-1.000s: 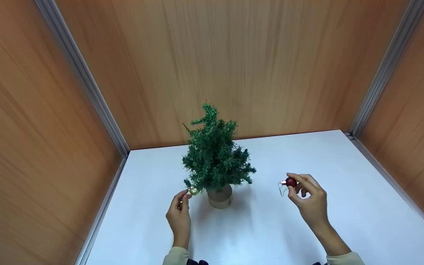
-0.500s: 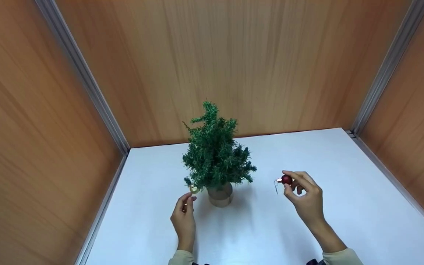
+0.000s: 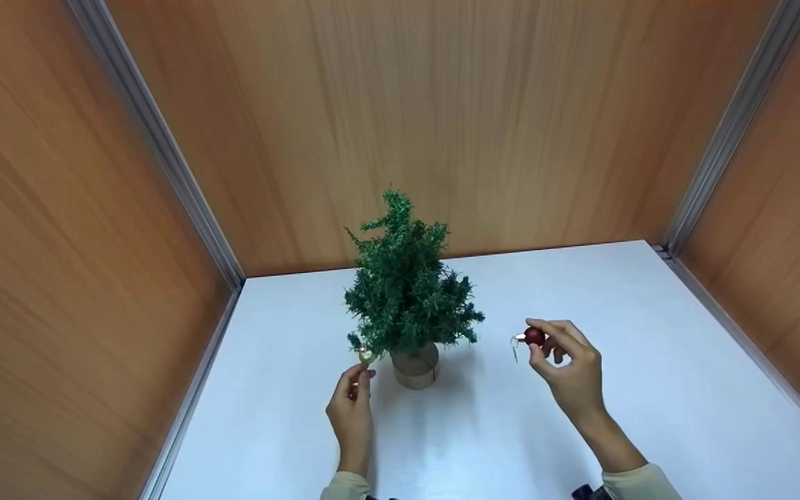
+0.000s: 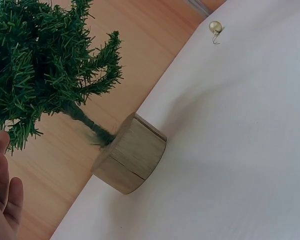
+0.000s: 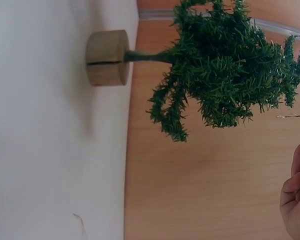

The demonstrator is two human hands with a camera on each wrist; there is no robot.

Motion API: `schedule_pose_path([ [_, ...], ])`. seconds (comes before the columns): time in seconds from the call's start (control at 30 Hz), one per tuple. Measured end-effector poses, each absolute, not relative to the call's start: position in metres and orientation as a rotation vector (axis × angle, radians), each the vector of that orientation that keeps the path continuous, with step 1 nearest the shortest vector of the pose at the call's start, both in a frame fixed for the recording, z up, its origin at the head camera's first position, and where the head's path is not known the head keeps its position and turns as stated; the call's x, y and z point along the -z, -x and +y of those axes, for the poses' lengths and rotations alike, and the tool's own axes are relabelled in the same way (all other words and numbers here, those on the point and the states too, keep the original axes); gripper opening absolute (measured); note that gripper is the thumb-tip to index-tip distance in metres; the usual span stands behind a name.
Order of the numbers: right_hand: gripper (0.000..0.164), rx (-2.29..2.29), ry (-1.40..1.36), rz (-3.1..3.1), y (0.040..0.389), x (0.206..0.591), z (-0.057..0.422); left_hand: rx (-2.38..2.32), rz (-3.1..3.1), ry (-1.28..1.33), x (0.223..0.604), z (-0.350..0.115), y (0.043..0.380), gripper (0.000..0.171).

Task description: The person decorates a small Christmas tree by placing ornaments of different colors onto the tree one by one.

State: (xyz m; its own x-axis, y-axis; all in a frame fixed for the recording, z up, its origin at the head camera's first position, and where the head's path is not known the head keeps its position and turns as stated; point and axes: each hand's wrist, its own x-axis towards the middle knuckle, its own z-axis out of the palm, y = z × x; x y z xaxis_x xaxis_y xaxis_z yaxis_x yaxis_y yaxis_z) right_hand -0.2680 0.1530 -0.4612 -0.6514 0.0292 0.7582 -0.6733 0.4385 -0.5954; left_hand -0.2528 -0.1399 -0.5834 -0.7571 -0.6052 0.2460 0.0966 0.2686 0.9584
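Note:
A small green artificial Christmas tree (image 3: pixel 407 298) stands upright on a round wooden base (image 3: pixel 416 371). Low on its left side, a gold Christmas ball (image 3: pixel 367 355) is at a branch, its lower side between the fingertips of my left hand (image 3: pixel 351 417). Away from the tree on the right, my right hand (image 3: pixel 573 368) pinches a dark red Christmas ball (image 3: pixel 534 336) between thumb and index finger. Its wire hook hangs free on the tree side. Only a few left fingers (image 4: pixel 0 170) show in the left wrist view, close to the branches, and that ball is out of frame.
A second gold Christmas ball (image 4: pixel 215 27) with a hook lies on the white table (image 4: pixel 230 150) in the left wrist view. A thin wire (image 5: pixel 80 222) shows low in the right wrist view. Wooden panels (image 3: pixel 442 125) enclose the table at the back and sides.
My left hand has shifted right and slightly down, its fingertips now beneath the gold ball. My right hand has moved left and slightly up with the red ball.

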Motion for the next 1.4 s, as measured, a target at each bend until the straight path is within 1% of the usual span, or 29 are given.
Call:
schedule_pose_path([
  [0.83,0.036,-1.263,-0.574,-1.978,0.267,0.454,0.141,1.525,-1.931,-0.441,0.581,-0.142,0.254,0.011],
  [1.2,0.040,-1.241,-0.561,-1.992,0.287,0.481,0.152,1.507,-1.911,-0.472,0.580,-0.142,0.257,0.008],
  [1.4,0.040,-1.243,-0.560,-1.998,0.284,0.477,0.150,1.497,-1.914,-0.467,0.578,-0.140,0.258,0.008],
])
